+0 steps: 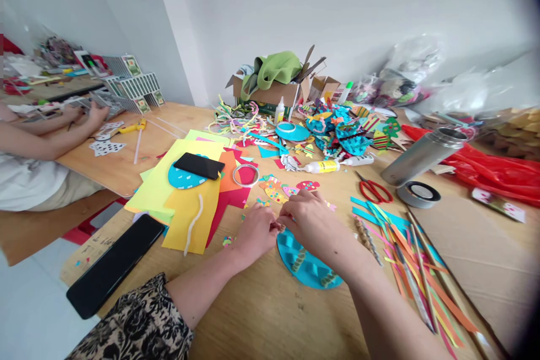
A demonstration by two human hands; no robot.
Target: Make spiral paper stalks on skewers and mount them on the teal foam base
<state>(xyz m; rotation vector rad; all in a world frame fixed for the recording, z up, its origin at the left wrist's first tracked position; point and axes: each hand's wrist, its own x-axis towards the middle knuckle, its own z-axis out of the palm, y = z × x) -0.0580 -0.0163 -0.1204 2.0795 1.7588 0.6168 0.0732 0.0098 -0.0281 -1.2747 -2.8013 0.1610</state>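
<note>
Both hands meet near the middle of the wooden table. My left hand (259, 232) is closed, fingertips pinched on something small and brownish that I cannot make out. Against it, the closed fingers of my right hand (310, 222) pinch at the same spot, over the upper left edge of a blue paper disc (291, 264). Raised blue folds and twisted greenish-brown strips lie on the disc, partly hidden by my right hand and wrist. Just beyond the hands are colourful dotted paper cut-outs (272, 188). A twisted brown strip (366, 239) lies right of my right wrist.
Red scissors (375, 191), a tape roll (419, 194), a steel bottle (424, 156) and paper strips (439, 292) are at the right. Phones (116, 264), coloured sheets (192, 216) and a ring (246, 175) lie left. Glue bottles (323, 166) stand or lie behind. Another person's hands (95, 115) hold cards.
</note>
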